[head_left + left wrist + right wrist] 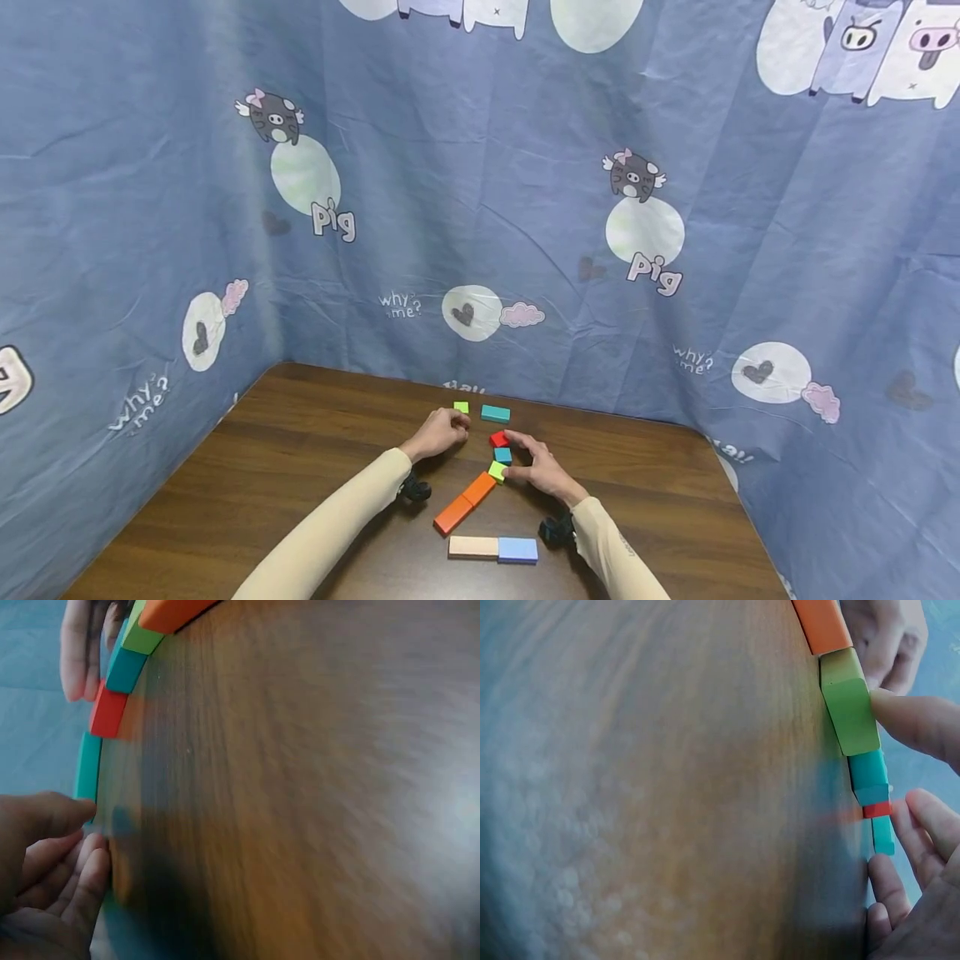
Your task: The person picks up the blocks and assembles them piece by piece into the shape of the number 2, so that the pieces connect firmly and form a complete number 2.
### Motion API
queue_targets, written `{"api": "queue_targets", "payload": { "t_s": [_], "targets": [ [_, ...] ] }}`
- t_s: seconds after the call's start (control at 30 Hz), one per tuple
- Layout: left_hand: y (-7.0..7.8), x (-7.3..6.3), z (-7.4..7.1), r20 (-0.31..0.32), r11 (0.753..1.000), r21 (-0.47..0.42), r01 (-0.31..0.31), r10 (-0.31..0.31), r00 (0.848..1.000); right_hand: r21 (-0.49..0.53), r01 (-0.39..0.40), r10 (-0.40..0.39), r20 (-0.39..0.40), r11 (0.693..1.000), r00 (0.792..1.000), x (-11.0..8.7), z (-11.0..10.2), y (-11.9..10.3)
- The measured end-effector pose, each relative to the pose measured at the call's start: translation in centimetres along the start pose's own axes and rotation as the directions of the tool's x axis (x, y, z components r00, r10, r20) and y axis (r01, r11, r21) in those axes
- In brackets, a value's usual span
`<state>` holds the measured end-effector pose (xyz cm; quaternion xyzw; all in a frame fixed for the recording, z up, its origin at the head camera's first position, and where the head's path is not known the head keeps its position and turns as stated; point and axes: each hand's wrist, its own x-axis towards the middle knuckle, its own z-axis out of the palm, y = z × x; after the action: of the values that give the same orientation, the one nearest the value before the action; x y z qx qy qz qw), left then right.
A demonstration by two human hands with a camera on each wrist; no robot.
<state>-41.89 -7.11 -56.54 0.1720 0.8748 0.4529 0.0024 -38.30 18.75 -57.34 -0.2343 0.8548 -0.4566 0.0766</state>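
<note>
My right hand (546, 473) spans a short row of blocks, thumb by the near lime block (497, 472) and a forefinger by the red block (499, 438). A small teal block (502, 456) sits between those two. My left hand (438, 433) is above the table, just in front of another lime block (461, 407). In the left wrist view, its thumb and fingers (91, 874) are bent with a gap between them, and nothing shows in it. A longer teal block (496, 413) lies flat to the right of that hand.
Two orange blocks (465, 503) lie end to end, slanting toward the near lime block. Closer to me, a beige block (473, 547) and a light blue block (517, 550) meet end to end. The wooden table (315, 467) backs onto a blue printed curtain (480, 208).
</note>
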Motion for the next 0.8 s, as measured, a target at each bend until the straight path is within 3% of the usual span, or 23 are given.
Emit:
{"api": "queue_targets", "payload": {
  "t_s": [0.27,0.5,0.63,0.8],
  "targets": [
    [0.7,2.3,1.4,-0.091,0.999,0.039,0.013,-0.009,0.996,0.002,0.007,-0.007,-0.003,1.000,1.000,0.0,-0.3,-0.1],
    [1.0,3.1,2.1,-0.132,0.998,0.033,0.059,-0.055,0.990,-0.013,-0.008,0.008,-0.020,1.000,1.000,0.0,-0.2,0.0],
    [0.7,3.5,2.4,-0.143,0.998,0.030,0.049,-0.044,0.989,-0.002,0.000,0.000,-0.024,1.000,1.000,0.0,-0.1,-0.1],
    [0.3,4.0,2.8,-0.131,0.999,0.010,0.042,-0.040,0.990,0.020,0.027,-0.027,-0.013,0.999,1.000,-0.9,-0.4,-2.5]
  ]
}}
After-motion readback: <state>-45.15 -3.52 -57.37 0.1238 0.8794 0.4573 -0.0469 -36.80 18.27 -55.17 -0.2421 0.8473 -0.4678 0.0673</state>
